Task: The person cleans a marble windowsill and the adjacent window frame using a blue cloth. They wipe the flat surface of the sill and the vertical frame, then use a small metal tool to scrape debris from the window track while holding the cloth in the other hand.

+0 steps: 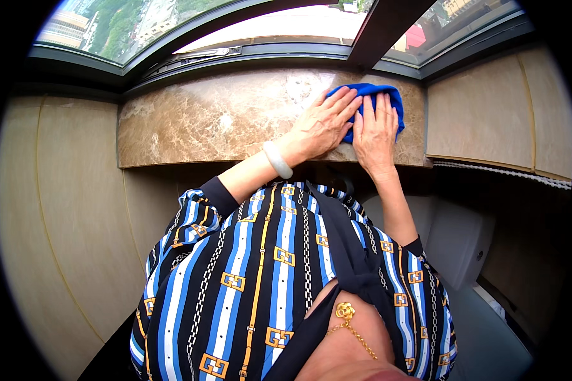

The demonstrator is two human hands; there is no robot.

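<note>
A bright blue cloth (396, 102) lies bunched on the right part of a brown marble window sill (205, 116). My left hand (317, 126) holds down the cloth's left side, its fingers slanting up to the right and a pale bangle (277, 160) on its wrist. Beside it, my right hand (375, 135) presses on the middle of the same cloth, fingers pointing toward the window. The two hands are close together, and both palms face down. Part of the cloth is hidden beneath them.
A dark window frame (295, 51) borders the sill's far side, with a metal stay (205, 55) at its left. Tiled walls (481, 109) flank the sill. A white bead chain (500, 172) hangs at the right. Below right stands a white toilet (450, 233), partly in shadow.
</note>
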